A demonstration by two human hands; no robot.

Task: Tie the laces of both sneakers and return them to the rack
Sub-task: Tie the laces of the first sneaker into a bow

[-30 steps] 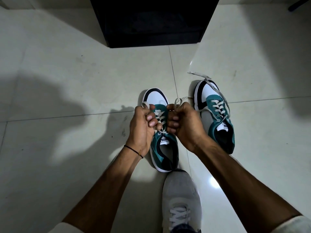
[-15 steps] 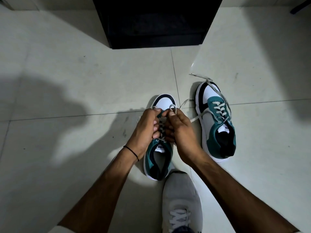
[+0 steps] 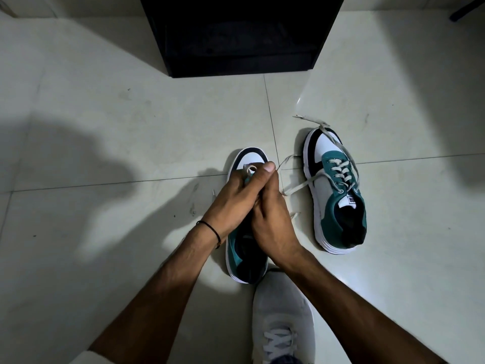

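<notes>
On the tiled floor [image 3: 105,132], just in front of the black rack [image 3: 241,35], my two hands meet over the near sneaker [image 3: 246,261]. My left hand [image 3: 228,203] and right hand [image 3: 270,222] press together, each grip closed on this shoe's lace [image 3: 249,169], of which a small loop shows above my fingertips near the white toe cap. The second sneaker [image 3: 338,203] stands well apart to the right, its laces [image 3: 301,186] loose, one end trailing over the floor toward my right hand. My own grey shoe [image 3: 283,319] rests at the bottom edge, just behind the near sneaker.

Risk, as I judge it: the loop is small and thinly pinched, so uneven tension may let it slip out and undo the knot. The stray lace lying close by could also be drawn into the wrong knot.

Writing: a white tongue label [image 3: 350,200] on the second sneaker carries dark letters, too small to read with certainty.
</notes>
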